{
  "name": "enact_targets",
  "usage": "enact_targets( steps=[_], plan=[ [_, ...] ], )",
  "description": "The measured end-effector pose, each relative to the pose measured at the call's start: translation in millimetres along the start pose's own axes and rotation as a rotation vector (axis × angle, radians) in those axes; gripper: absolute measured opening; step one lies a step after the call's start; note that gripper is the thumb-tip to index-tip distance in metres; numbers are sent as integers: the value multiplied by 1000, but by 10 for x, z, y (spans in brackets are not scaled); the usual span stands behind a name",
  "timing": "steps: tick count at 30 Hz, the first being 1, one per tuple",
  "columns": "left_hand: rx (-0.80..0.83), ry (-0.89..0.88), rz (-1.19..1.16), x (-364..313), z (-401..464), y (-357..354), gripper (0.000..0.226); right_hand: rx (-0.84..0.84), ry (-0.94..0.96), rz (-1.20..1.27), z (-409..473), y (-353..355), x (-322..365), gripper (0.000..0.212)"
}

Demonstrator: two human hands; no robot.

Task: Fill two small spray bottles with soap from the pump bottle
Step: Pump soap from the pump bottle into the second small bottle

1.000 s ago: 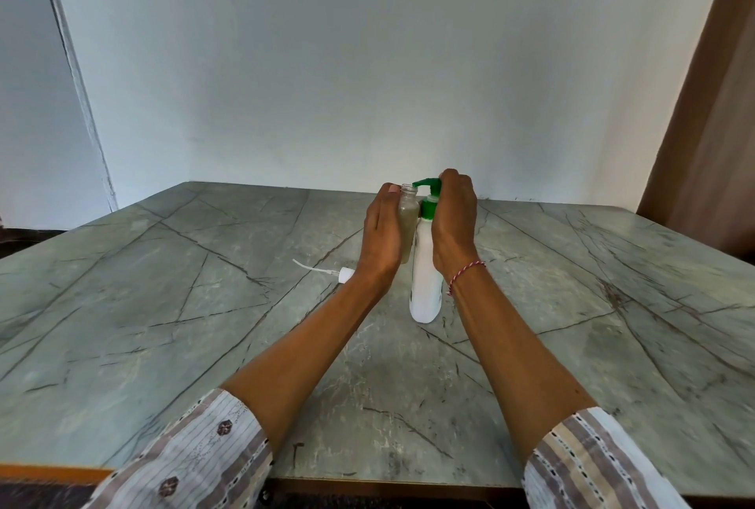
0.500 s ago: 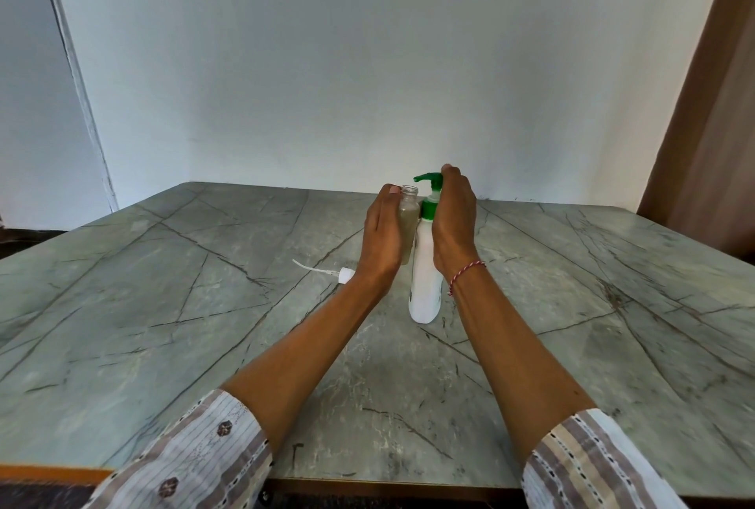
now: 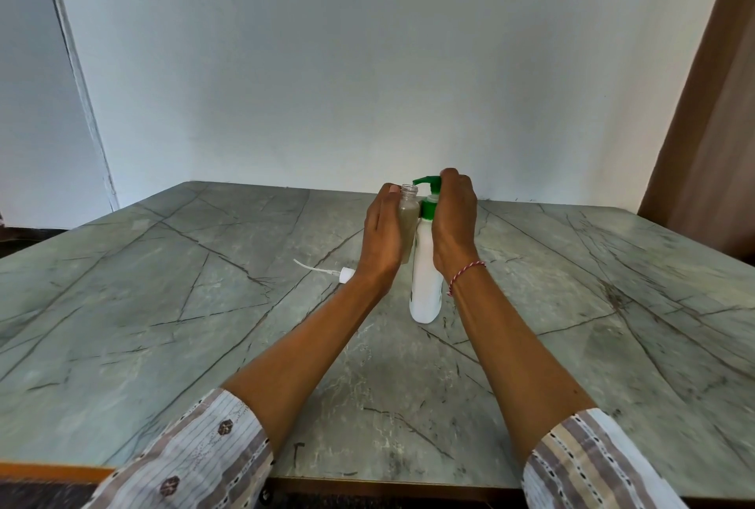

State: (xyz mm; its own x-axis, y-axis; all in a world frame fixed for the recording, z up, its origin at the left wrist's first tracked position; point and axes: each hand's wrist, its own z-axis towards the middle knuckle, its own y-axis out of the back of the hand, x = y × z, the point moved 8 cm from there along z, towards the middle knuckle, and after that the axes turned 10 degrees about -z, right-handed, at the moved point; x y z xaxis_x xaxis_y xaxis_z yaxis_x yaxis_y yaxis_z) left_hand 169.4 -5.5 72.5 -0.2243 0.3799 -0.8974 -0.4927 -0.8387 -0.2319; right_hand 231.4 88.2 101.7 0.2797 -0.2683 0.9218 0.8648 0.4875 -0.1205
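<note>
spray bottle (image 3: 409, 218), uncapped and upright, sits in your left hand (image 3: 382, 239), whose fingers curl round its body. its open neck lies directly below the green nozzle tip of the pump bottle (image 3: 426, 271), just beside it at 9 o'clock. keep its long axis vertical. your right hand (image 3: 455, 218) wraps the pump neck, one fingertip on the pump head. the pump bottle stands on the table (image 3: 163, 304). your right hand is nearer the pump head, so press with it. the removed spray cap (image 3: 341, 274) lies at 9 o'clock of your left wrist.
</note>
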Motion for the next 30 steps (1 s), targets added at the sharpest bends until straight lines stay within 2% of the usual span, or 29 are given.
enact_targets(
  steps=[2,5,7,9,11,15,18,19,22,27,30],
  plan=[
    [4,16,13,28,25,-9,18,0,4,3,1,4,-1,24],
    [6,-11,6,36,32,3,24,6,8,11,2,0,-9,24],
    [23,0,3,92,46,-1,20,9,3,10,5,-4,-12,24],
    [25,12,-11,114,54,-8,31,9,-3,11,10,-4,-13,23],
    [31,-2,-14,66,33,-9,20,10,-7,11,21,-5,-22,24],
    [26,-43,-35,-4,6,0,28,3,-6,-12,30,-14,-50,27],
    [25,-35,-28,59,43,10,21,7,3,-25,14,-26,-54,29],
    [34,-15,-35,92,47,8,20,-4,9,-41,8,-19,-49,31],
    [17,34,-50,110,56,17,47,-56,74,-99,7,18,-16,40],
    [12,100,-69,150,80,20,52,-176,148,-272,63,185,3,38],
    [7,63,-101,119,84,46,44,-206,171,-370,98,265,-35,37]
  ],
)
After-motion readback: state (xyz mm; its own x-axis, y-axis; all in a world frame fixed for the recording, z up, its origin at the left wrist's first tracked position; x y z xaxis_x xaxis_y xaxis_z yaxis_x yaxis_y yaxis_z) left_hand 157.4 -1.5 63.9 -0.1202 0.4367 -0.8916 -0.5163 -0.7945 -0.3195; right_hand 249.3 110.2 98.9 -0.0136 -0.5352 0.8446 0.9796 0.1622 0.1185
